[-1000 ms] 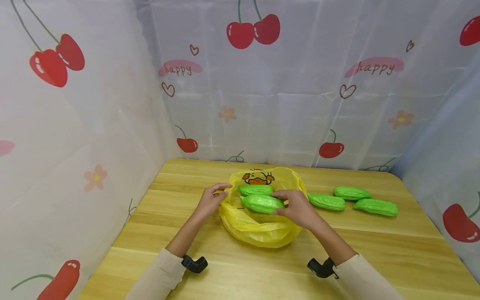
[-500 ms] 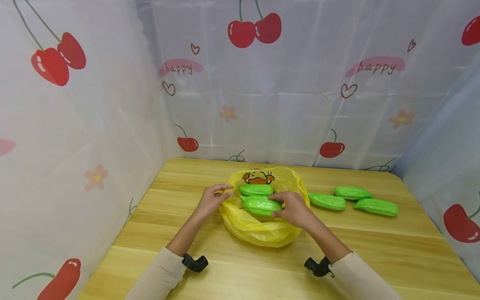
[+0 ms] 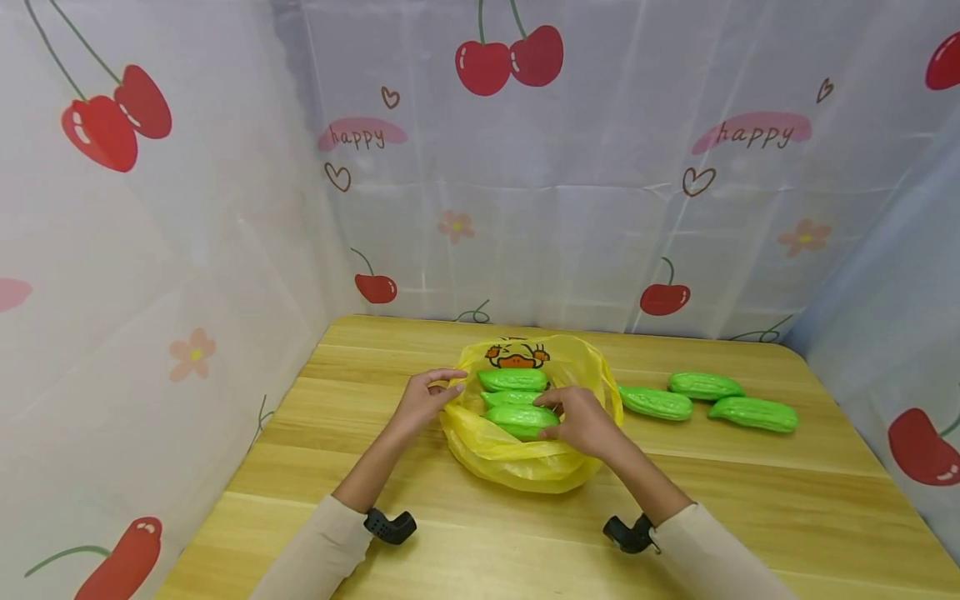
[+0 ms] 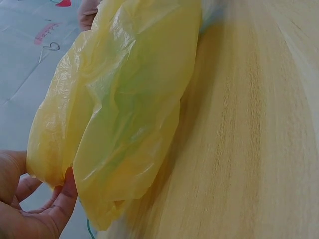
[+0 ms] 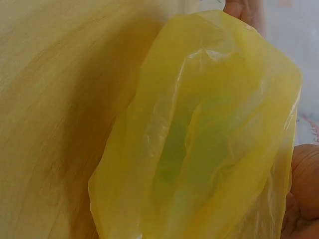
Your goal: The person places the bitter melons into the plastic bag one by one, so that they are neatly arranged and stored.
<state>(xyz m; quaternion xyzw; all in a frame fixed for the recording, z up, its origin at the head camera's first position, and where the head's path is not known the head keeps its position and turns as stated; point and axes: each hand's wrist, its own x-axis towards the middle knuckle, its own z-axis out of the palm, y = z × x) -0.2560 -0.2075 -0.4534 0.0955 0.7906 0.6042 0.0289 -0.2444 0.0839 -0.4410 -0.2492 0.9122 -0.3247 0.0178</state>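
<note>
A yellow plastic bag [image 3: 517, 475] with a cartoon duck face stands with its mouth wide apart on the table. Inside lie three bright green bitter melons side by side: a back one [image 3: 513, 380], a middle one [image 3: 506, 399] partly covered, and a front one [image 3: 517, 422]. My left hand [image 3: 422, 402] pinches the left rim of the bag; its thumb and fingers [image 4: 65, 204] meet at the plastic in the left wrist view. My right hand [image 3: 585, 423] reaches over the right rim and grips the right end of the front melon. In the right wrist view the bag [image 5: 199, 124] hides that grip.
Three more bitter melons lie on the wooden table [image 3: 480, 550] right of the bag: one near its rim [image 3: 656, 403], one farther back [image 3: 705, 386] and one at the right [image 3: 753, 414]. A cherry-printed curtain [image 3: 525, 208] surrounds the table on three sides.
My right hand has moved left and slightly towards me with the front melon, lowering it in the bag. The middle melon now shows behind it. The left hand has stayed at the rim.
</note>
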